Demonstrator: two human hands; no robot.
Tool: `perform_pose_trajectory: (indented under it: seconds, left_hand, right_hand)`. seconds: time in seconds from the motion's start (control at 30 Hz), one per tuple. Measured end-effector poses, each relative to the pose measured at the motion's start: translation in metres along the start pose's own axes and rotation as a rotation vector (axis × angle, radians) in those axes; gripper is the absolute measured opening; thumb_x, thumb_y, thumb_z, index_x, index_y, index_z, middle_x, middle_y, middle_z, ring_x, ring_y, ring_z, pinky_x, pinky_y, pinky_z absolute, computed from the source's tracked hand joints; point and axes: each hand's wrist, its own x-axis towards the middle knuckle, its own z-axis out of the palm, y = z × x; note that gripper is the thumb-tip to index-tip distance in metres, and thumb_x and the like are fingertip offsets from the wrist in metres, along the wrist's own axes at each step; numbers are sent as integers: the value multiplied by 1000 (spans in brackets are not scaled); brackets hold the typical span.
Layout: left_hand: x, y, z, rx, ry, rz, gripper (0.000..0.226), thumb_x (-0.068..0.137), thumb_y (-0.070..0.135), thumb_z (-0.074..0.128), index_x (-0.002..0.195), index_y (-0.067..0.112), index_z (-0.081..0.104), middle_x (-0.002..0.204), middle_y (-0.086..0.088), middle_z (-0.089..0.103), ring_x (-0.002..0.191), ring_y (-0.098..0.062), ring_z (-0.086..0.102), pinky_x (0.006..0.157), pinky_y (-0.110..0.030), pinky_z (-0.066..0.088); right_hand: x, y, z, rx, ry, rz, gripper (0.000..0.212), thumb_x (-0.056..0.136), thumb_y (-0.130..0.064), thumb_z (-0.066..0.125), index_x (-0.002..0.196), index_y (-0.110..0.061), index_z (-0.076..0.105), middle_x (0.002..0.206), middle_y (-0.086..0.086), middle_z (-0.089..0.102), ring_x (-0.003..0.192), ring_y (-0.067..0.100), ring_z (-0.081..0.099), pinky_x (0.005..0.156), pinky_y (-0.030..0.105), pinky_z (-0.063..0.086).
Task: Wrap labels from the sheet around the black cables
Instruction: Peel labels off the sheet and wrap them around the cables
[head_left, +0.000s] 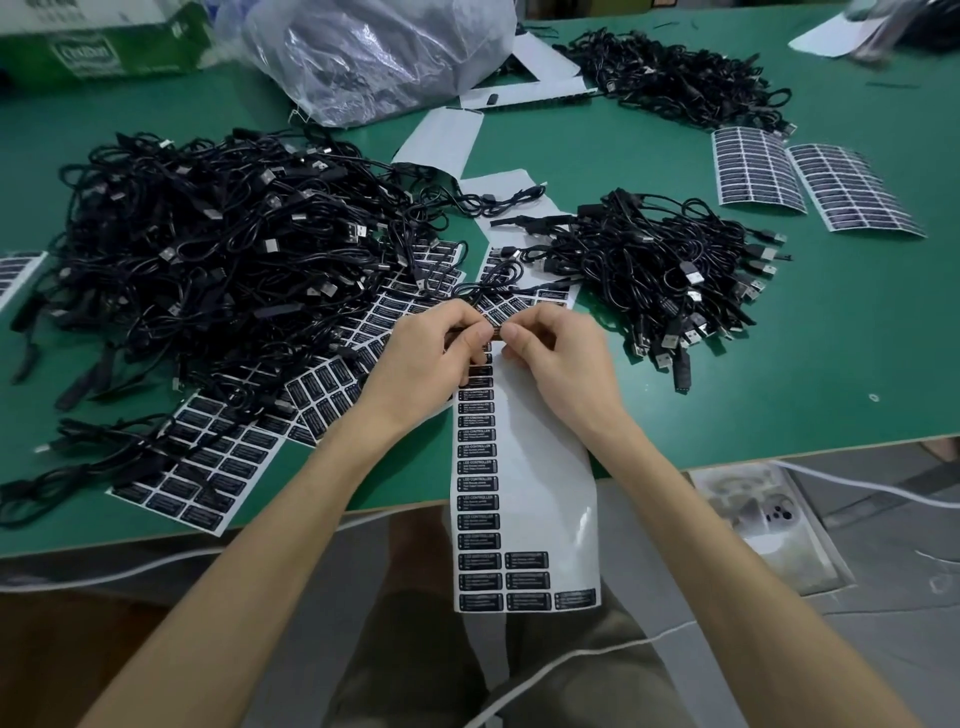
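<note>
My left hand (441, 348) and my right hand (550, 348) meet over the label sheet (540, 467), fingertips together. Between them they pinch one black cable (488, 283) and a small black label (497, 332) at the cable's body; the cable loops away from the fingers toward the far side. The sheet is a long white backing strip with a column of black labels down its left side, hanging over the table's front edge. A big heap of black cables (208, 249) lies to the left, a smaller heap (660, 270) to the right.
More label sheets lie under the left heap (218, 467) and at the right back (810, 176). A third cable pile (675, 78), a clear plastic bag (374, 57) and a green-and-white box (98, 47) stand at the back of the green table (831, 364).
</note>
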Motion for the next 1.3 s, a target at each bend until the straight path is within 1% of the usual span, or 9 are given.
perform_pose_trajectory:
  seconds: [0.13,0.3,0.5,0.67,0.77,0.87,0.97,1.03,1.3]
  left_hand:
    - [-2,2,0,73,-12,53,13,103,23,58,98,21,70,77,11,71,66,4,65,66,-19,47]
    - [-4,7,-1,216,10,122,13,105,26,55,106,22,68,86,12,70,84,-13,67,80,-44,55]
    - [-4,11,-21,392,-43,109,34,101,46,59,122,21,66,107,11,67,96,-9,60,92,-37,50]
    - [-6,1,-54,375,-191,63,34,94,33,73,127,22,71,115,11,65,113,-12,56,108,-43,42]
    - [-2,-2,-56,413,-98,78,29,97,19,71,126,15,72,112,6,65,111,-17,59,107,-46,44]
    - [6,5,-51,254,135,24,26,99,18,69,124,16,72,108,7,68,100,-8,62,96,-25,50]
    - [21,16,-43,-280,331,-284,15,98,20,70,112,21,76,99,5,75,88,-6,66,76,-20,55]
    - [33,24,-36,-635,394,-484,12,99,22,69,106,14,76,93,2,73,84,-11,65,69,-26,57]
    - [68,55,1,-339,85,-276,15,97,25,72,107,14,75,93,1,76,74,-3,66,67,-19,52]
  right_hand:
    - [0,-1,-1,19,32,0,11,99,-14,65,93,-16,74,76,-8,71,74,6,65,73,21,50]
    - [1,-2,-2,70,64,14,16,98,-10,66,86,-20,71,76,-5,72,70,13,67,70,22,52]
    - [3,2,-7,316,217,91,13,103,-8,58,94,-11,68,74,0,68,63,12,63,69,35,57]
    - [4,4,-9,501,286,167,14,106,-12,55,98,-8,67,77,2,66,63,14,63,66,33,58]
    - [3,4,-7,490,260,145,13,106,-15,57,105,-7,68,81,5,69,66,15,66,67,33,58]
    - [3,4,-5,429,207,135,28,104,-20,60,130,-11,60,93,4,74,76,13,72,72,27,60]
    - [2,3,0,240,156,106,37,102,-14,62,137,-12,52,94,-2,73,79,6,72,79,26,60]
    - [4,3,4,107,108,70,24,102,-12,59,126,-13,56,96,-1,72,86,14,72,87,40,59]
    - [20,2,5,-231,-73,-117,23,101,-17,56,123,-15,49,109,1,67,98,22,66,89,49,56]
